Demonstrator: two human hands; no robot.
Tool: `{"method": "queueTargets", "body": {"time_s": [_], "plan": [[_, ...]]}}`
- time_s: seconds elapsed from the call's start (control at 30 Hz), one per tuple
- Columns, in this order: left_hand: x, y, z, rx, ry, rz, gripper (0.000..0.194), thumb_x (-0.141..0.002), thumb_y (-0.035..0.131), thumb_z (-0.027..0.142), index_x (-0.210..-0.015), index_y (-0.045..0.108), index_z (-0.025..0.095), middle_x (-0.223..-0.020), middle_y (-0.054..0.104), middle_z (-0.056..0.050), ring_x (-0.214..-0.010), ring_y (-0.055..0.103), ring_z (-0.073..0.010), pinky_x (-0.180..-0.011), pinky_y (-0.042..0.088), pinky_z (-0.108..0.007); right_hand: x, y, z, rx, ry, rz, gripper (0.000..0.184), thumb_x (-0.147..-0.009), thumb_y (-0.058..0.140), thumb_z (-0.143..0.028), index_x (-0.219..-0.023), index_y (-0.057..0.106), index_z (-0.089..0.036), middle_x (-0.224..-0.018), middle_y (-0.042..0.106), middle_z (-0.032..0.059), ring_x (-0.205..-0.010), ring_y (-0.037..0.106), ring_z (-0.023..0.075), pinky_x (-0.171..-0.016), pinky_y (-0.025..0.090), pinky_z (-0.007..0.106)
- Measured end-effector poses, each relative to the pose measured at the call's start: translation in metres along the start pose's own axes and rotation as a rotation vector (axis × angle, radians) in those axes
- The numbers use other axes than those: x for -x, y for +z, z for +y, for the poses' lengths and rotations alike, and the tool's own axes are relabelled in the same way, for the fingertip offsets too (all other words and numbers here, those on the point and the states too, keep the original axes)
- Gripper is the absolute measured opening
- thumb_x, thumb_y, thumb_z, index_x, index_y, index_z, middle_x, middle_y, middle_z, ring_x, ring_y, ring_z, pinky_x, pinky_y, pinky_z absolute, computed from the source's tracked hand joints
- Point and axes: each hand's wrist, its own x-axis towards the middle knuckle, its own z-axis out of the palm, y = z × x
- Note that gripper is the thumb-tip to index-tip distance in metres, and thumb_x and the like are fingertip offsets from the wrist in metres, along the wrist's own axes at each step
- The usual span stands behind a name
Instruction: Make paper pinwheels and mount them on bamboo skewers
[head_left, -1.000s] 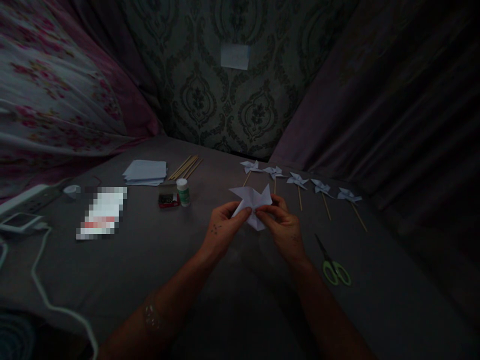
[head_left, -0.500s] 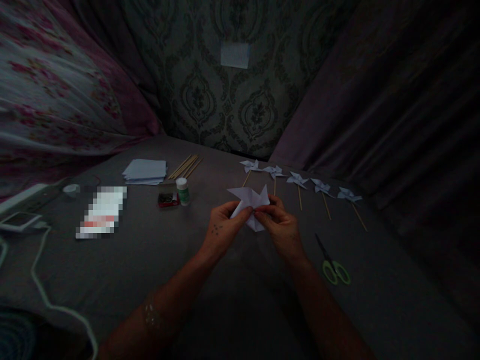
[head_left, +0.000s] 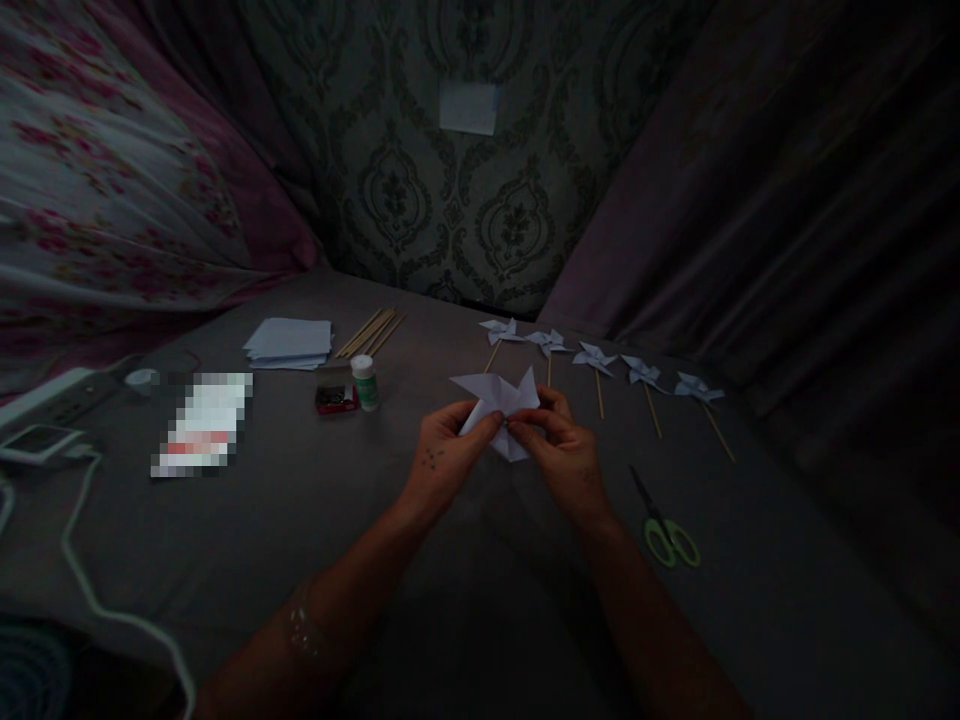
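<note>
A white paper pinwheel (head_left: 495,393) without a visible stick is held up between both hands, over the middle of the grey-covered surface. My left hand (head_left: 448,452) grips it from the left, its thumb pressed close to the centre. From the right, my right hand (head_left: 564,450) pinches at the centre with thumb and forefinger. Whether a small pin sits between those fingertips is too dark to tell. Behind the hands, several finished pinwheels (head_left: 595,358) on wooden sticks lie in a row. Scissors (head_left: 661,525) with green handles lie right of my right hand.
Left of the hands stand a small glue bottle (head_left: 365,383) and an open red box (head_left: 336,398) of small dark items. Behind are wooden sticks (head_left: 373,332) and a paper stack (head_left: 290,343). A power strip (head_left: 64,402) and white cable (head_left: 97,606) lie far left.
Almost nothing differs. Both hands stay at the pinwheel's centre, with only a tiny shift of the fingers and the paper.
</note>
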Motion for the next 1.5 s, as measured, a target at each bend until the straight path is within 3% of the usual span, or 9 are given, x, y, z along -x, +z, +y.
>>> {"method": "queueTargets", "body": {"time_s": [0.53, 0.83, 1.1, 1.23, 1.33, 1.5], "plan": [[-0.003, -0.003, -0.004, -0.172, 0.132, -0.014, 0.018, -0.073, 0.065, 0.032, -0.075, 0.069, 0.015, -0.065, 0.062, 0.000, -0.058, 0.053, -0.0110, -0.053, 0.040, -0.021, -0.001, 0.000, 0.002, 0.045, -0.013, 0.020, 0.015, -0.068, 0.074, -0.039, -0.072, 0.074, -0.024, -0.114, 0.055, 0.0055, -0.115, 0.052, 0.0234, -0.098, 0.041, 0.037], [-0.004, -0.003, -0.005, -0.284, 0.219, -0.043, 0.013, -0.072, 0.063, 0.027, -0.077, 0.068, 0.016, -0.071, 0.065, -0.001, -0.066, 0.058, -0.0138, -0.060, 0.045, -0.022, -0.002, 0.000, 0.006, -0.019, 0.059, 0.030, 0.019, -0.065, 0.075, -0.041, -0.071, 0.074, -0.023, -0.114, 0.057, 0.0065, -0.110, 0.055, 0.0231, -0.092, 0.045, 0.035], [-0.009, -0.003, -0.011, -0.251, 0.155, -0.065, 0.017, -0.068, 0.068, 0.029, -0.077, 0.068, 0.015, -0.071, 0.065, -0.001, -0.066, 0.058, -0.0143, -0.060, 0.045, -0.023, -0.005, 0.002, 0.015, -0.079, 0.128, 0.041, 0.023, -0.063, 0.075, -0.042, -0.071, 0.072, -0.020, -0.107, 0.063, 0.0064, -0.092, 0.060, 0.0194, -0.080, 0.047, 0.032], [-0.012, -0.003, -0.015, -0.224, 0.109, -0.060, 0.020, -0.067, 0.069, 0.031, -0.081, 0.070, 0.015, -0.074, 0.066, -0.002, -0.068, 0.059, -0.0153, -0.062, 0.044, -0.024, -0.006, 0.005, 0.020, -0.170, 0.225, 0.034, 0.026, -0.059, 0.077, -0.041, -0.071, 0.069, -0.019, -0.088, 0.066, 0.0038, -0.074, 0.060, 0.0156, -0.069, 0.048, 0.030], [-0.015, -0.004, -0.020, -0.218, 0.090, -0.060, 0.022, -0.067, 0.071, 0.033, -0.080, 0.070, 0.015, -0.073, 0.066, -0.001, -0.068, 0.059, -0.0155, -0.063, 0.044, -0.024, -0.007, 0.008, 0.024, -0.224, 0.257, 0.065, 0.031, -0.057, 0.079, -0.039, -0.077, 0.065, -0.020, -0.075, 0.065, 0.0004, -0.068, 0.059, 0.0143, -0.065, 0.047, 0.028], [-0.020, -0.007, -0.029, -0.194, 0.059, -0.076, 0.024, -0.066, 0.072, 0.035, -0.080, 0.070, 0.015, -0.071, 0.066, 0.000, -0.067, 0.059, -0.0148, -0.065, 0.044, -0.024, -0.007, 0.011, 0.027, -0.347, 0.226, 0.118, 0.060, -0.054, 0.081, -0.032, -0.108, 0.056, -0.025, -0.083, 0.067, -0.0013, -0.077, 0.064, 0.0159, -0.070, 0.051, 0.029]]}}
